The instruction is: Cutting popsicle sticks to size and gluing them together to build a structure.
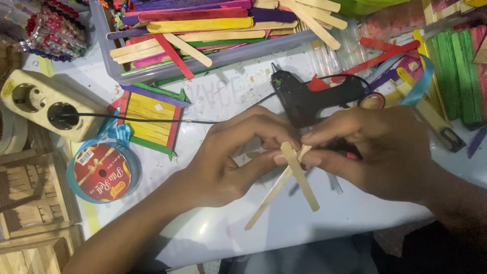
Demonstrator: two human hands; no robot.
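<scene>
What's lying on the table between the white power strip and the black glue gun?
In the head view, a thin black cord runs from the power strip toward the glue gun, crossing a yellow craft-stick panel with coloured edges.

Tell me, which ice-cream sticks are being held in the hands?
The two plain wooden sticks, crossed and pinched between the left hand and right hand. The coloured sticks lie untouched in the grey tray.

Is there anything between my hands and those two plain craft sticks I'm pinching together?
Nothing visible. The left hand and the right hand both pinch the crossed plain craft sticks directly at their joint. The black glue gun lies behind the hands, on the white table.
</scene>
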